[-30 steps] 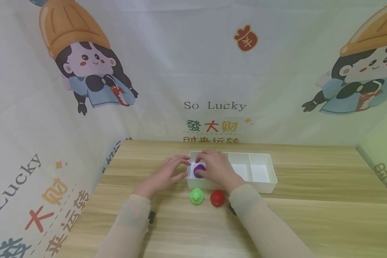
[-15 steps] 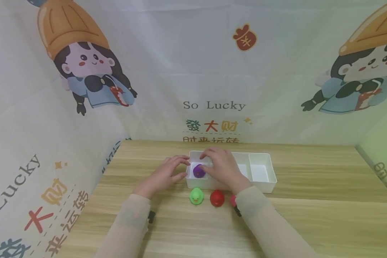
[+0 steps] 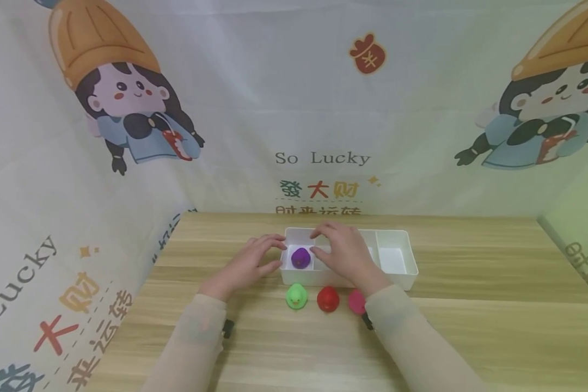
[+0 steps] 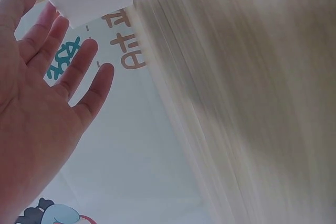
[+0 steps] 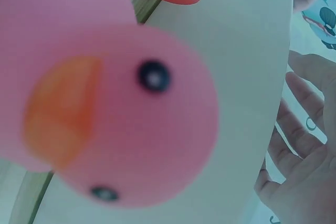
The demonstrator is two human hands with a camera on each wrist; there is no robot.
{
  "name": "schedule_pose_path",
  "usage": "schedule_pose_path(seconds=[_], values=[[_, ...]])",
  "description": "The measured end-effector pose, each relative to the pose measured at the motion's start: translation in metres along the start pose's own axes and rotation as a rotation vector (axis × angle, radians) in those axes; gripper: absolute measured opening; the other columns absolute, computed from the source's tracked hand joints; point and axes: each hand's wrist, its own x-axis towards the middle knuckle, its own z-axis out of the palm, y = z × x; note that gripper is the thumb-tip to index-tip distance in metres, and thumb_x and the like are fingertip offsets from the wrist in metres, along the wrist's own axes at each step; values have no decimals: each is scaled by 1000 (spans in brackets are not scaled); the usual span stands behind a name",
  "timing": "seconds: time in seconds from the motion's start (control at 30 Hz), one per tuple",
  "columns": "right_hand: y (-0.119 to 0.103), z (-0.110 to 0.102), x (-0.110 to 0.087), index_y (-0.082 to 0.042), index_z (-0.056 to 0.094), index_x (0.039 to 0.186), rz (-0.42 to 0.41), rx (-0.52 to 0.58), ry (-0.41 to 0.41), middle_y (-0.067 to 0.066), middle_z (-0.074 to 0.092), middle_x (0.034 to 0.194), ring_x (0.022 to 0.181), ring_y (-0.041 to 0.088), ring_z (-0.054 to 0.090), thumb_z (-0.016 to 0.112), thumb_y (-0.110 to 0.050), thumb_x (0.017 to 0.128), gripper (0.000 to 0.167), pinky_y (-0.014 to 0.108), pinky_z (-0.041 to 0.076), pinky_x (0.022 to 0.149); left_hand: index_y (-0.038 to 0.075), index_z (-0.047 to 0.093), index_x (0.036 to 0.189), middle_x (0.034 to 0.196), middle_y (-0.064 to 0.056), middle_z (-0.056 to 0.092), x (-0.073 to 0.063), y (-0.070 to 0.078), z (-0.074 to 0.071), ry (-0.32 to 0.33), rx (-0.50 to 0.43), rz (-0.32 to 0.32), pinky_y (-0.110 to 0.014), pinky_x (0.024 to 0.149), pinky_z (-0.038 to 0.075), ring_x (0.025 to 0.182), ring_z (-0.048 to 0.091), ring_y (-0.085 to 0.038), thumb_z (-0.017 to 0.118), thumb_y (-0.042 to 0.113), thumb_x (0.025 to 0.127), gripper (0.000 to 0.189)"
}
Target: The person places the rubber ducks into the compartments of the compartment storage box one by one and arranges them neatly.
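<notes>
The rounded purple toy (image 3: 301,258), its faint orange fleck perhaps a beak, sits in the leftmost compartment of the white box (image 3: 304,278). Your right hand (image 3: 347,253), fingers spread, is just right of it; your left hand (image 3: 247,264), also spread, is at the box's left end.

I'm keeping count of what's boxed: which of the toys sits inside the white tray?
The purple toy, in the leftmost compartment of the white tray (head view). The green toy, red toy and pink toy sit outside it, on the table.
</notes>
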Motion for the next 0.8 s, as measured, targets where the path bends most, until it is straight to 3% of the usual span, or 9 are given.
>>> schedule_pose_path(seconds=[0.27, 0.8], values=[[4, -3, -9, -18, 73, 114, 3, 45, 30, 0, 71, 120, 108, 23, 67, 79, -26, 92, 24, 42, 59, 98, 12, 61, 135, 160, -6, 47, -1, 0, 0, -8, -4, -11, -53, 126, 33, 148, 40, -31, 67, 23, 101, 36], [7, -14, -25, -16, 74, 109, -4, 4, 55, 1, 72, 114, 106, 24, 68, 79, -24, 91, 21, 43, 59, 96, 9, 61, 135, 159, -9, 47, 0, 2, 0, 7, 7, 18, -56, 125, 32, 147, 40, -34, 68, 19, 99, 37]])
